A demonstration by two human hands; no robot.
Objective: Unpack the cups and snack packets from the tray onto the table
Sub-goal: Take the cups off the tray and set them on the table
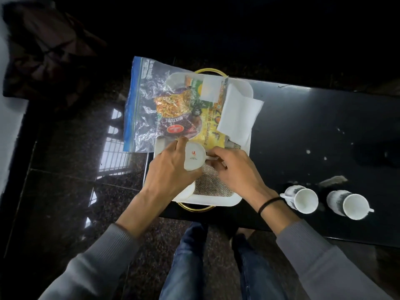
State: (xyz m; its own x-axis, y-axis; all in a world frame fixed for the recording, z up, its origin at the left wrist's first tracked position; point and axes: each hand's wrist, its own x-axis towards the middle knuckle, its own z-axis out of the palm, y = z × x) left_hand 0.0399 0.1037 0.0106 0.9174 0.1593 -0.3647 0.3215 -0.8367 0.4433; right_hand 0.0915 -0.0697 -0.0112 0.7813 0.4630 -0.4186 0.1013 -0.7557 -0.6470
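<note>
While its base is turned up toward the camera, a white cup point(194, 156) is clasped around its body by the left hand point(171, 167), whose fingers are curled closed about it. The cup's thin handle is pinched by the fingertips of the right hand point(232, 167), which is closed on it from the right. A small red mark is seen on the cup's upturned base. The cup is held just above the near half of a white tray point(216, 201), over a woven mat point(213, 185) that is laid in the tray's bottom.

Farther back on the tray, two snack packets are stacked: a purple and orange mixture packet point(175, 113) on the left and a yellow packet point(211, 128) partly beneath it on the right. A clear zip bag point(142, 98) with a blue edge is draped over the tray's far left corner and hangs past the table edge. Folded white napkins point(239, 113) are rested against the tray's right rim. Gold handles are visible at the tray's near and far ends.

On the black table point(313, 131), well to the right of the tray, two cups point(302, 199) point(348, 204) are set near the front edge, apparently upright with their open mouths toward the camera, though the wide lens makes their tilt hard to judge. A dark band is worn on the right wrist.
</note>
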